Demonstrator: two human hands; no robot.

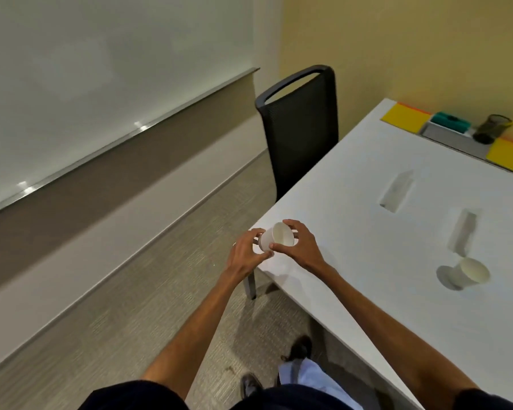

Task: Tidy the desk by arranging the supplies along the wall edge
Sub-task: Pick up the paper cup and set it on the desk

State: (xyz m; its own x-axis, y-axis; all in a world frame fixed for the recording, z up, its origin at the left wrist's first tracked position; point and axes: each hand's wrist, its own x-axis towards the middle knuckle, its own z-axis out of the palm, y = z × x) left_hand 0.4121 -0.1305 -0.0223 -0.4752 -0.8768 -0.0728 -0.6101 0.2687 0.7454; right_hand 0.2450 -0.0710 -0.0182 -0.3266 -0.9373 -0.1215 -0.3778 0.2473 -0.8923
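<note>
White desk (353, 184), supplies partly lined at wall. Both hands, left (243, 255) and right (301, 247), clamped on cup (276, 239) at desk corner. Pickup step; next likely carry to wall row, upright.

The place looks like an office meeting room. A big whiteboard (101, 69) with a metal tray along its bottom edge hangs on one wall. A black mesh chair (301, 125) stands at a long white table (367, 217). The floor has a grey-beige office carpet (148, 279), and the far wall (412, 39) is painted pale yellow. At that wall, on the table, lie yellow paper pads (404, 117), a grey tray (444, 130) with a green item, and a dark mesh pen cup (492, 128). Two paper cups (470, 273) are also on the table.
</note>
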